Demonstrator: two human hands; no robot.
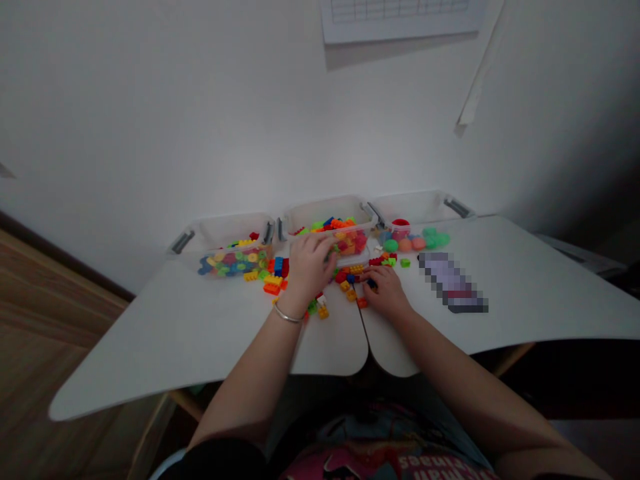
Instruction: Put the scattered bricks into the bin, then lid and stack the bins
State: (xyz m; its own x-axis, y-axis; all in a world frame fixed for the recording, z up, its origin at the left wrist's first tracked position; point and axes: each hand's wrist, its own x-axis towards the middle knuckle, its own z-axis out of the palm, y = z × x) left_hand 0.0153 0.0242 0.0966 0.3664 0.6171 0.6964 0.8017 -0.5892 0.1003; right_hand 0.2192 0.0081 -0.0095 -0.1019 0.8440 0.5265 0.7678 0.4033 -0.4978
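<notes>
A white table [175, 333] stands against a pale wall, with three clear bins in a row along its far edge. The left bin [220, 233] holds a layer of mixed coloured pieces. In front of it, a scatter of loose blocks [274, 280] in yellow, orange, red, blue and green spreads rightwards across the table.

The left hand [309, 267], with a thin bracelet [286, 315] on its wrist, is stretched over that scatter. Its fingers are curled at the front wall of the middle bin [325, 208], which is filled with bright blocks. The loose blocks lie just left of the hand, under it and just right of it. The fingers hide whether they hold a piece, so its grip cannot be made out.

Just to the right and nearer the body, the right hand [387, 292] lies palm down on the table. Its fingertips point left and touch a small cluster of red, blue and orange blocks [350, 283] between the two hands. Whether it pinches one or only rests on them cannot be told.

Further right, the right bin [425, 200] holds green, pink and red round discs [430, 239]. A blurred-out object [453, 283] lies on the table in front of it, apart from the right hand.
</notes>
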